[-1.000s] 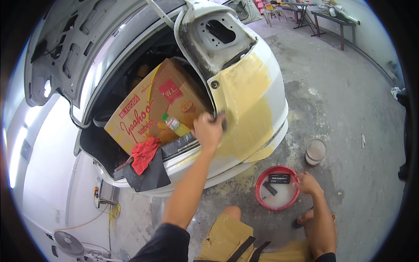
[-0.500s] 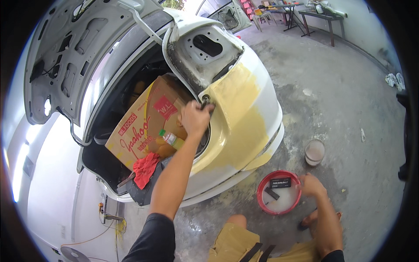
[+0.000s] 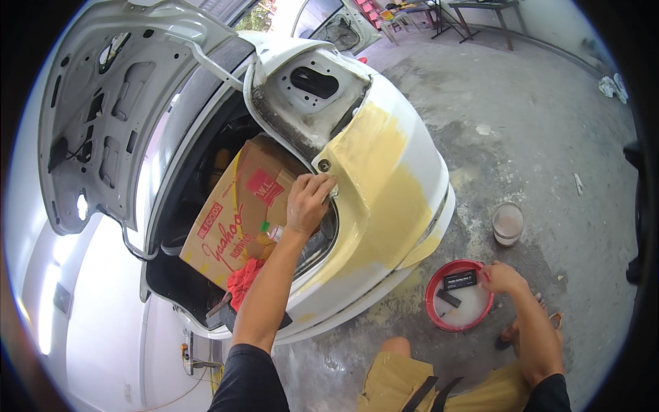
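My left hand (image 3: 309, 200) is closed, its fingertips pressed against the inner edge of the yellow-coated rear corner of a white car (image 3: 384, 165), just below a round hole (image 3: 325, 165). A small pale bit shows at the fingertips; what it is I cannot make out. My right hand (image 3: 505, 278) grips the right rim of a red basin (image 3: 432, 312) on the floor. Cloudy water fills the basin, and a black block (image 3: 460, 280) with pale lettering and a smaller dark block (image 3: 449, 298) lie in it.
The trunk lid (image 3: 130, 89) stands raised. Inside the trunk are a cardboard box (image 3: 233, 199), a green-capped bottle (image 3: 274, 232) and a red cloth (image 3: 241, 281). A clear tub of cloudy liquid (image 3: 508, 225) stands beyond the basin. Tables (image 3: 484, 5) line the far wall.
My left hand has shifted slightly down along the edge, leaving the round hole uncovered. My right hand stays at the basin's rim. The whole view has shifted a little.
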Available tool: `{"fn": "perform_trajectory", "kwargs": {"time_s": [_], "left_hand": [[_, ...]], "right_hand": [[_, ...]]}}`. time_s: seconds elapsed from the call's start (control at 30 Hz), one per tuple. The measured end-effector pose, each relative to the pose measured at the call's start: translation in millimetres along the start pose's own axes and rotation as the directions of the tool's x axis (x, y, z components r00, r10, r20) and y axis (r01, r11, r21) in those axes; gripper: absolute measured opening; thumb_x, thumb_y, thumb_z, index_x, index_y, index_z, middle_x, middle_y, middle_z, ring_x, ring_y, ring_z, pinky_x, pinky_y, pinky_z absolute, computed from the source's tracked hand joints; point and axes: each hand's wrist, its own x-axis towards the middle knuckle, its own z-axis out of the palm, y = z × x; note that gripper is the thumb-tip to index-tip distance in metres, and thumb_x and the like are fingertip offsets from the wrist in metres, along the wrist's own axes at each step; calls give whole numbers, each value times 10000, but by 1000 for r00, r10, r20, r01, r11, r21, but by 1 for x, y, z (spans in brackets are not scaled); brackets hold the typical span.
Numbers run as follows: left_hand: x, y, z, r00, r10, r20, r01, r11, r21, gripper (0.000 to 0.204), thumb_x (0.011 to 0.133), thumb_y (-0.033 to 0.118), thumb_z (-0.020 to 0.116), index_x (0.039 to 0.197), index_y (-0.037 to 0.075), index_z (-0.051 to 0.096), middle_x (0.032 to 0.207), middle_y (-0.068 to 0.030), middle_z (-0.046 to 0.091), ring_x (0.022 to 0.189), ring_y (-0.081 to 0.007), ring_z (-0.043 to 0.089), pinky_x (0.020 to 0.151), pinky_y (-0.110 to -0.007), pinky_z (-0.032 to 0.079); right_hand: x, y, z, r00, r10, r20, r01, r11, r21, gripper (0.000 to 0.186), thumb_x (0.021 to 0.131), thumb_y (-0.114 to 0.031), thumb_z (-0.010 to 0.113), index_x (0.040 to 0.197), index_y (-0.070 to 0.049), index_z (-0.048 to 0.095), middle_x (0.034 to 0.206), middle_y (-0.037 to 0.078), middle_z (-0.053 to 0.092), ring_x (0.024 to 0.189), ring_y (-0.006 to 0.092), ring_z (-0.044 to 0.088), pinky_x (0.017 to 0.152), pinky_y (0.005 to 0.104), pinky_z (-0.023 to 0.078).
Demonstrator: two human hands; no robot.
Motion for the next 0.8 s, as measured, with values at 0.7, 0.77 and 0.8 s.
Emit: {"fn": "perform_trajectory", "kwargs": {"time_s": [0.7,0.77,0.8], "left_hand": [[-1,-7,-20,791,591,159,-611,778,147,439,884,371,717,1315,290,739,1329,142,631,1288,-154,469,1198,-480,231],[-6,-11,-16,919,320,231,-377,887,267,434,883,374,716,1309,298,745,1329,149,633,1300,-155,463,1224,-474,211],[-8,-14,-16,949,167,269,-254,908,333,432,882,375,716,1307,302,749,1329,152,634,1306,-156,459,1237,-471,201]], "right_hand": [[4,-17,0,998,35,61,-31,997,-64,513,871,-407,786,1325,-183,709,1273,176,658,1211,387,653,1043,500,511],[2,-18,-1,997,33,68,-28,997,-67,514,873,-408,786,1328,-183,706,1274,174,658,1212,386,652,1042,500,511],[1,-19,-3,997,24,72,-21,999,-46,514,874,-408,786,1329,-183,704,1273,173,659,1212,385,652,1041,500,512]]}}
